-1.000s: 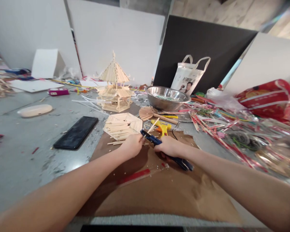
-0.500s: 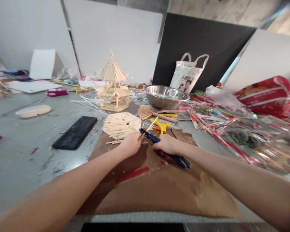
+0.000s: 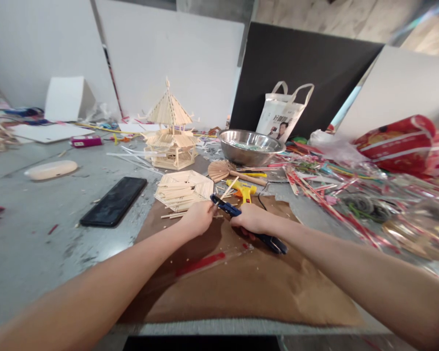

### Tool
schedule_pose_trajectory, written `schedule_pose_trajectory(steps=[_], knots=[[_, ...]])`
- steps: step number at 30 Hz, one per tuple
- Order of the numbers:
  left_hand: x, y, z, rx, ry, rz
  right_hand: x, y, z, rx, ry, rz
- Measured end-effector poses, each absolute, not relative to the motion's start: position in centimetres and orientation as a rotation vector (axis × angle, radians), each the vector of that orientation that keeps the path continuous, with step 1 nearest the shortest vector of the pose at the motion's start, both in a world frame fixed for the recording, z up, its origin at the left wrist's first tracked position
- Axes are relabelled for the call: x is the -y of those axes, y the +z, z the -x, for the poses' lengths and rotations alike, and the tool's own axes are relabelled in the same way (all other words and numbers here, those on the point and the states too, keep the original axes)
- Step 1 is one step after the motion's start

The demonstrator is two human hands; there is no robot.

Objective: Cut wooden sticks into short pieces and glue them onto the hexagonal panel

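My right hand [image 3: 251, 218] is wrapped around dark blue hand cutters [image 3: 226, 206], whose jaws point up and left. At the jaws, a thin wooden stick [image 3: 230, 186] slants up to the right. My left hand [image 3: 197, 218] is closed in a pinch on the stick's lower end; the fingertips are partly hidden. Just beyond my left hand lies a hexagonal stick panel [image 3: 168, 187] with loose sticks on it. A yellow glue gun [image 3: 247, 192] rests behind the cutters. Brown paper [image 3: 270, 292] spreads under both hands, bearing a red-and-clear plastic strip [image 3: 201, 264].
A stick-built pavilion [image 3: 171, 114] stands at the back, beside a steel bowl [image 3: 249, 155] and a white bag [image 3: 281, 117]. A black phone [image 3: 114, 202] and a whitish oval case [image 3: 51, 170] lie left. Plastic-wrapped strips [image 3: 325, 204] clutter the right. A wooden fan-shaped piece [image 3: 219, 171] sits mid-table.
The view has shifted slightly. Both hands keep nearly the same pose, with the stick still at the cutters' jaws.
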State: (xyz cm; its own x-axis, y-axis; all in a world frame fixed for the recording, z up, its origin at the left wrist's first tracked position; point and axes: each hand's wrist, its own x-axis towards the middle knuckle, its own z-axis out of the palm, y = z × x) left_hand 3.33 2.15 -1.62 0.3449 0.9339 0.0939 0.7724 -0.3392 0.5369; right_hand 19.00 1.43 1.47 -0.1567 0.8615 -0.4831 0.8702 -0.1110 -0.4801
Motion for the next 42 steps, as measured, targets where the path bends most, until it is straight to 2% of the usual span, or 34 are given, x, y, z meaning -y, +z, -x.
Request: schedule_pose_trajectory(steps=[10,17,24,35,42], knots=[[-2.2,-1.2,-3.5,-1.454,0.646,-2.193,-1.1,3.0,-19.4,-2.138,-1.262,-1.916],[-2.2,-0.2,-3.2,-1.391,0.909,-2.064,-0.8,4.0,-19.0,-2.554,-0.685,-1.916],[-1.7,1.2,-2.6,-1.081,1.058,-1.939,-0.3,3.6,-19.6,-2.646,-0.361,-2.045],[-0.8,1.1,-3.0,-0.918,1.103,-1.978,0.3,3.5,-20.2,-2.889,-0.571,-1.868],[-0.4,1.7,-2.6,-0.911,1.032,-2.0,0.2,1.9,-20.1,-3.105,-0.39,-1.804]])
